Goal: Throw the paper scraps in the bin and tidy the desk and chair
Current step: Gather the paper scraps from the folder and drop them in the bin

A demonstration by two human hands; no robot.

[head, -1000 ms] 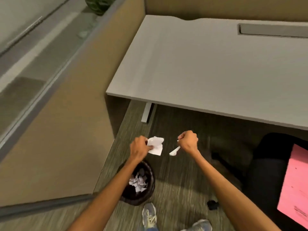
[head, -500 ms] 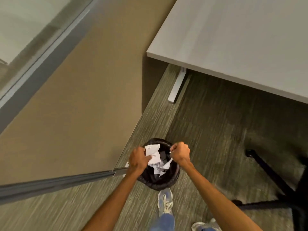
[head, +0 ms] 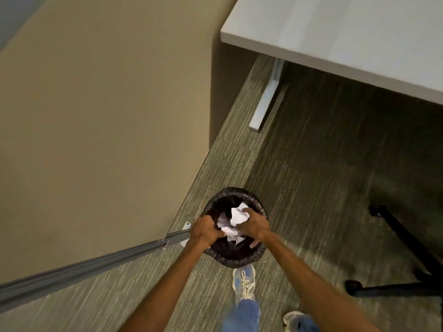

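My left hand (head: 203, 232) and right hand (head: 254, 226) both over bin (head: 236, 256) mouth, each closed on paper scraps (head: 237, 218) so release drops them inside; counter (head: 335, 39) far ahead of hands

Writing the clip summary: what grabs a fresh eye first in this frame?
Two hands, left hand and right hand, meet over the round black bin low in the centre, with white paper scraps bunched between them above its opening. The pale desk corner fills the upper right, and black chair legs splay at the right edge.
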